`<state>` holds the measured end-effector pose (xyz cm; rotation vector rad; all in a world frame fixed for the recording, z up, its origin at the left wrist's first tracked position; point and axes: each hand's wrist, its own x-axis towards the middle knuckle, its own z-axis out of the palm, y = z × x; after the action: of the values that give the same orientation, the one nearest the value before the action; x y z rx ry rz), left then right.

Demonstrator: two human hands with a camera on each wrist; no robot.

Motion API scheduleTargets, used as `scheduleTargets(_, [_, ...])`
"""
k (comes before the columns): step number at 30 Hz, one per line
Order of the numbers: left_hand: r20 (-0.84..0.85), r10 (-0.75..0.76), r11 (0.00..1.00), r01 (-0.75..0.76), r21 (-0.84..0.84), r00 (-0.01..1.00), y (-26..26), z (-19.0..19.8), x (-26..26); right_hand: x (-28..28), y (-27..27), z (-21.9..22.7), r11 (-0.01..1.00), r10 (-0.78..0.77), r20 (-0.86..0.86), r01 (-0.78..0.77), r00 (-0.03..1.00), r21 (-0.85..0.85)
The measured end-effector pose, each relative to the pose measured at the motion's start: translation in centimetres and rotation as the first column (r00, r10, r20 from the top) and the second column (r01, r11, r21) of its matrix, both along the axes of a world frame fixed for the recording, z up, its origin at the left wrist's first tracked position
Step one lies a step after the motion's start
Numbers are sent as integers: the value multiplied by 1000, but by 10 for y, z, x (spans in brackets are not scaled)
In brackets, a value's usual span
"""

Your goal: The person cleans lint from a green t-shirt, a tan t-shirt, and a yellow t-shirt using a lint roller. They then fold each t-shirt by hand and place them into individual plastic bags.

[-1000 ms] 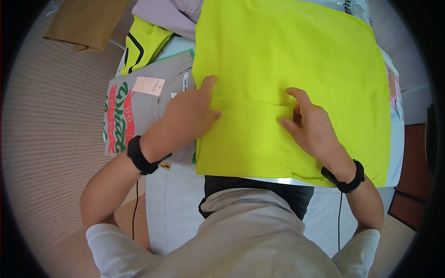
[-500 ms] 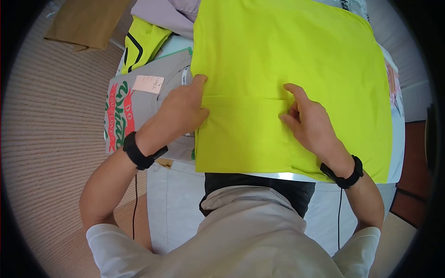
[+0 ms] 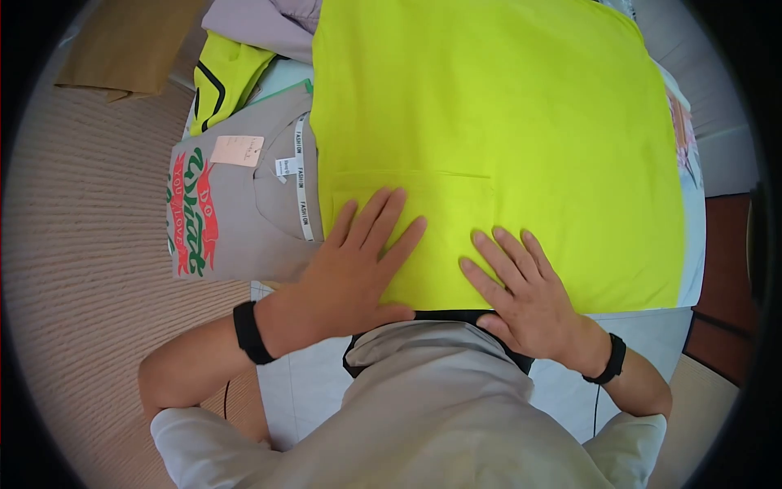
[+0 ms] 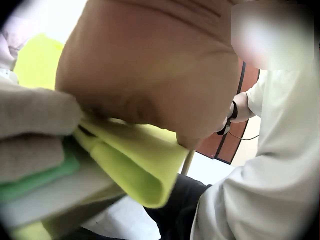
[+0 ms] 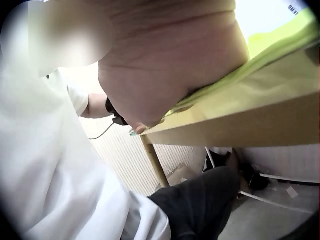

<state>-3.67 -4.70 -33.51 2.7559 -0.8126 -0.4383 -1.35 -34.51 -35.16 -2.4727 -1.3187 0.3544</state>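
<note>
A large neon-yellow garment [image 3: 505,106] lies spread over the table, and a straight seam like a pocket's top edge crosses it in front of the hands. The left hand [image 3: 342,273] rests on its near left part with fingers spread, thumb along the front edge. To the right, the right hand [image 3: 529,301] lies on the same cloth, fingers spread and pointing away from the body. In the left wrist view, a folded loop of the yellow garment [image 4: 135,175] shows below the left hand. The right wrist view has the right hand [image 5: 170,65] over the cloth at the table edge.
A folded grey T-shirt [image 3: 236,232] with printed lettering and a pink tag [image 3: 237,151] lies at the left. Behind it are a yellow-and-black garment [image 3: 228,73] and a lilac garment [image 3: 252,28]. A brown paper bag [image 3: 130,45] sits at the far left.
Both hands have come back toward the body, and their fingers have gone from bent to spread on the cloth. The grey T-shirt's neckline shows more.
</note>
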Motion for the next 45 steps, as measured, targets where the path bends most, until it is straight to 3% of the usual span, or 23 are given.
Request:
scheduleTargets(3, [-18,36,992,-34,119,999,-5,3,-16,-14,-17,0,999,-32,7,32,999,-17])
scheduleTargets(6, [77,49,990,-59,130,996,-8,-9,-32,-22,-39,-6,995,-98,13,98,995,-6])
scheduleTargets(9, [319,-5,998,-15,58,948,1,-29,-48,-25,-77,-13,987,-158,102,160,982,-5])
scheduleTargets(12, [378,61,991,-11,-132,924,11,-29,-55,-32,-129,-19,962,-271,168,268,948,44])
scheduleTargets(17, [395,72,982,4,-190,916,20,-30,-54,-30,-236,-36,879,-438,382,477,814,-8])
scheduleTargets(21, [412,82,982,-2,-191,908,16,-31,-57,-42,-304,-61,862,-447,526,506,724,36])
scheduleTargets(28, [405,80,974,16,-227,911,2,-35,-79,-54,-341,-58,836,-442,661,545,606,60])
scheduleTargets(37, [418,79,972,24,-234,905,15,-47,-84,-53,-365,-34,813,-431,633,581,643,-37])
scheduleTargets(40, [411,119,962,-3,-272,904,13,-46,-81,-54,-362,-38,811,-495,609,581,620,69])
scheduleTargets(45, [368,124,948,-1,-317,922,15,-41,-84,-66,-372,-49,723,-637,555,665,535,188])
